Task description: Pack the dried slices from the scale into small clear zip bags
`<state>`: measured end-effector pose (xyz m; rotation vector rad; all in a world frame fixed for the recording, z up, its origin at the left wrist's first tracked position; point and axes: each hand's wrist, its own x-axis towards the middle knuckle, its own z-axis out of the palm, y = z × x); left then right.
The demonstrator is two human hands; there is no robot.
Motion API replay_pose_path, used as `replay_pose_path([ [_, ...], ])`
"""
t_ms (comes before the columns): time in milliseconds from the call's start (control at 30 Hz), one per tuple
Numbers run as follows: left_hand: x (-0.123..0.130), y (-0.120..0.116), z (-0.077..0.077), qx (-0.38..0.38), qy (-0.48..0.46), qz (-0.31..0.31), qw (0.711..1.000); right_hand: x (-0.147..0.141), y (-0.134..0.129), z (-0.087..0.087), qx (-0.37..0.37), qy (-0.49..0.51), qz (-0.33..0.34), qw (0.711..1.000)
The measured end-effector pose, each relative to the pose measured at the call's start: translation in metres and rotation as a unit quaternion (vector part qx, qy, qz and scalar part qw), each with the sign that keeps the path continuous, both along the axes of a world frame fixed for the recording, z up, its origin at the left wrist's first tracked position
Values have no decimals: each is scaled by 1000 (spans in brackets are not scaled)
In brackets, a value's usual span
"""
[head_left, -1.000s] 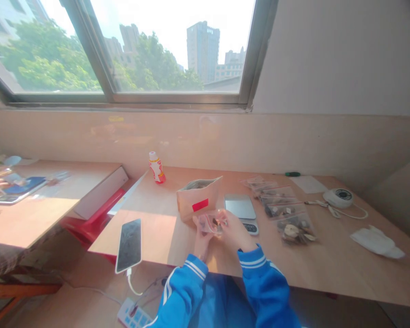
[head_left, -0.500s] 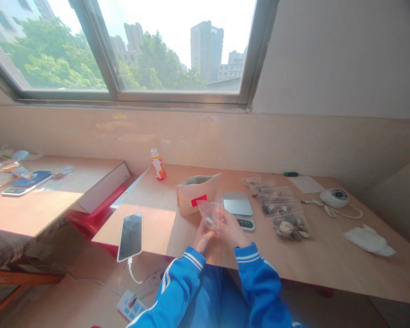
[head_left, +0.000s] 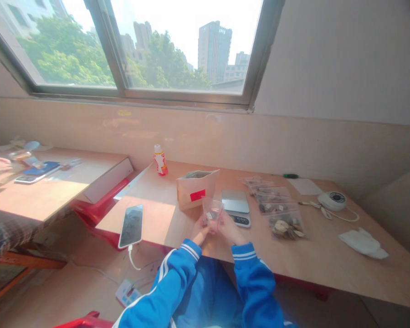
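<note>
From where I stand, the small clear bag [head_left: 212, 208] is between the person's two hands: the left hand [head_left: 201, 231] pinches its lower part, and the right hand [head_left: 227, 228] closes on its side edge, though the plastic and blur hide some fingertips. Just beyond the left hand stands an open paper pouch [head_left: 193, 202]; ahead of the right hand sits a scale [head_left: 235, 202], and farther to its right lie filled bags [head_left: 287, 228]. The held one looks light, limp and a bit slippery, likely to crumple or swing under a loose pinch. I'd take it by both side edges, up near the reddish strip, letting the contents, too blurred to name, settle low. Squeezing the middle could crush anything brittle inside.
</note>
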<state>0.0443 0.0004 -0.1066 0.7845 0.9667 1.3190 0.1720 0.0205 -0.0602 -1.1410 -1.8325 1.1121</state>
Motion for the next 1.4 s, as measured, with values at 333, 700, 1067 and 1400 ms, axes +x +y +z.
replay_pose_path([
  [333, 0, 3, 1, -16, 4, 13, 1000, -12, 16, -14, 89, -6, -38, 995],
  [700, 1, -8, 13, -13, -103, 2, 995, -21, 13, -19, 86, -8, -109, 990],
  [1067, -4, -3, 7, -33, -180, 20, 983, -20, 2, 9, 91, 13, -123, 988],
  [1400, -5, 1, 14, -69, -159, 30, 984, -6, -4, 31, 26, 64, -136, 988],
])
